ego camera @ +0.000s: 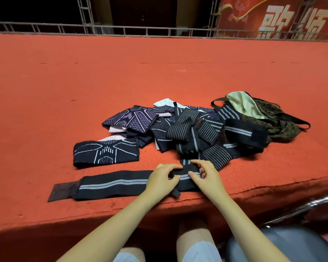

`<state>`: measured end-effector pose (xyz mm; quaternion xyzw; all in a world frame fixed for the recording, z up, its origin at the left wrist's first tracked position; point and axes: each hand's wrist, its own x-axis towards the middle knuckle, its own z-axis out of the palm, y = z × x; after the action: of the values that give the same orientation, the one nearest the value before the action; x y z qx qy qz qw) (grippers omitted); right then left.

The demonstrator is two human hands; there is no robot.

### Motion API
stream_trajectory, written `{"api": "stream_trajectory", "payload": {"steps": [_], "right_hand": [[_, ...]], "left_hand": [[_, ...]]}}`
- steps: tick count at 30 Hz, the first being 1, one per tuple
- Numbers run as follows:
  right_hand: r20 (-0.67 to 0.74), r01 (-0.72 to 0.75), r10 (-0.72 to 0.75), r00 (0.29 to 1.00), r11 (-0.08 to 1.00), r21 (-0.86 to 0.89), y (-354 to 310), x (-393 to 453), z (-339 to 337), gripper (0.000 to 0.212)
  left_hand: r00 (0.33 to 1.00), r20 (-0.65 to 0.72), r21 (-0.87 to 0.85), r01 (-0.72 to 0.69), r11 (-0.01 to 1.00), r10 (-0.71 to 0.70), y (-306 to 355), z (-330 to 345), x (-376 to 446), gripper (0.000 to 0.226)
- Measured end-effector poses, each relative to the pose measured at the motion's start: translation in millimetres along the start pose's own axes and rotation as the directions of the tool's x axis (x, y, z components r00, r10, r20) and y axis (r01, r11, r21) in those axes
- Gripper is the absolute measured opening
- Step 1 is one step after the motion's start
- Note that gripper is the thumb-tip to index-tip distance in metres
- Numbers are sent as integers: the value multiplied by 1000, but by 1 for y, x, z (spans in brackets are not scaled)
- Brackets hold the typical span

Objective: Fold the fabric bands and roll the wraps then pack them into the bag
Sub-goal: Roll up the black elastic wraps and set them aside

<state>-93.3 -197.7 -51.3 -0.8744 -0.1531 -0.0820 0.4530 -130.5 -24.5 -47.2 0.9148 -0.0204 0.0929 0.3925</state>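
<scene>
Near the front edge of the red felt surface, a black wrist wrap with grey stripes lies flat, its velcro tab to the left, while the left hand and right hand curl their fingers round its right end, pinching what looks like the first turn of a roll. By that reckoning the task has barely begun: no finished roll or fold is visible, and the camouflage bag with pale lining sits open behind the pile. One patterned fabric band lies apart; the heap holds several more bands and striped wraps, too tangled to count.
</scene>
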Motion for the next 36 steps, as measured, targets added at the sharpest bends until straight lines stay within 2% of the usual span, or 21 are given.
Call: {"api": "stream_trajectory", "payload": {"steps": [3, 8, 10, 12, 14, 16, 18, 20, 22, 26, 29, 31, 33, 36], "right_hand": [[-11, -45, 46, 999, 997, 64, -2, 0, -2, 32], [53, -107, 102, 993, 990, 87, 2, 2, -6, 40], [71, -146, 135, 988, 974, 174, 2, 3, -8, 40], [76, -166, 153, 985, 963, 214, 0, 2, -8, 39], [76, -187, 175, 982, 962, 201, -2, 2, -7, 39], [69, -192, 182, 981, 965, 176, -2, 4, -6, 40], [85, -214, 201, 976, 960, 180, -4, 6, -7, 41], [114, -252, 232, 966, 943, 217, -8, 8, -8, 40], [124, -270, 245, 962, 924, 271, -15, 10, -8, 39], [121, -287, 261, 958, 860, 422, -33, 11, -4, 32], [203, -325, 253, 946, 762, 561, -43, 6, 11, 22], [195, -302, 233, 953, 790, 534, -43, -1, 20, 20], [153, -218, 168, 974, 877, 429, -38, -7, 24, 30], [142, -146, 103, 984, 930, 338, -32, -10, 22, 44]], "left_hand": [[999, 45, 7, -31, 1000, 30, -1, -1, 1, 37], [985, 116, 37, -131, 991, 126, -8, 0, 2, 35], [991, 67, 18, -118, 993, 117, -10, 1, 2, 33], [994, -32, -131, -105, 986, 102, -8, -2, 1, 25], [980, -123, -250, -185, 950, 158, -6, -7, -5, 27], [963, -147, -243, -257, 935, 227, -5, -10, -12, 33], [962, -88, -133, -269, 954, 259, -8, -6, -13, 28], [974, -2, 6, -227, 974, 227, -10, -2, -7, 20], [987, 57, 49, -155, 987, 152, -8, -1, 0, 22], [990, 144, -95, 6, 995, 8, -4, -7, 8, 29], [993, 89, -215, 101, 971, -83, -6, -9, 9, 27], [987, 78, -320, 158, 934, -140, -5, -11, 7, 32], [984, 91, -381, 176, 908, -153, -2, -14, 6, 33], [984, 107, -312, 173, 934, -146, -2, -14, 6, 30]]}}
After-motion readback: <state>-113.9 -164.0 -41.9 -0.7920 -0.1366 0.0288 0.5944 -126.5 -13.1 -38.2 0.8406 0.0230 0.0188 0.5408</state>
